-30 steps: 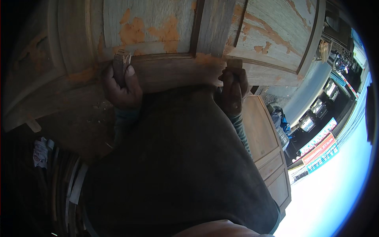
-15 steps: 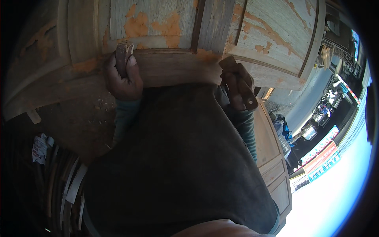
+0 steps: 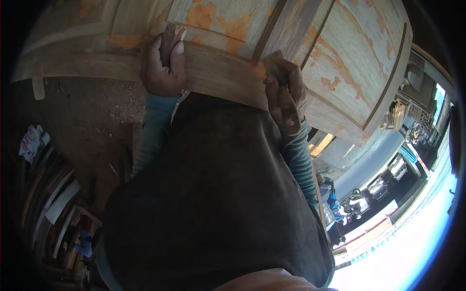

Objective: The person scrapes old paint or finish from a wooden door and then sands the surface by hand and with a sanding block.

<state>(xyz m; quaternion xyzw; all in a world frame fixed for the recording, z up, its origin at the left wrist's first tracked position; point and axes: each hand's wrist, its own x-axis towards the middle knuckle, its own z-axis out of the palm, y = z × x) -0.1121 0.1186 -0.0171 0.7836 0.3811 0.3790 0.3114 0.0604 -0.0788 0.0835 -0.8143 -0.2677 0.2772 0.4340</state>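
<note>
Hard daylight falls on the wooden door panel (image 3: 233, 43) along the top, showing its grain and orange patches sharply. The sky (image 3: 412, 242) at the lower right is blown out to white glare. The dark apron (image 3: 213, 203) in the middle sits in deep shadow with little detail, and the left side is dim. Straight edges bend strongly toward the black fisheye rim, where detail goes soft.

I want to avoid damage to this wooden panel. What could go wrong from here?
The left hand holds a small block at the wooden panel's rail, so it may slip off the edge. The right hand grips a narrow tool nearby, which could scratch the orange-patched surface.
</note>
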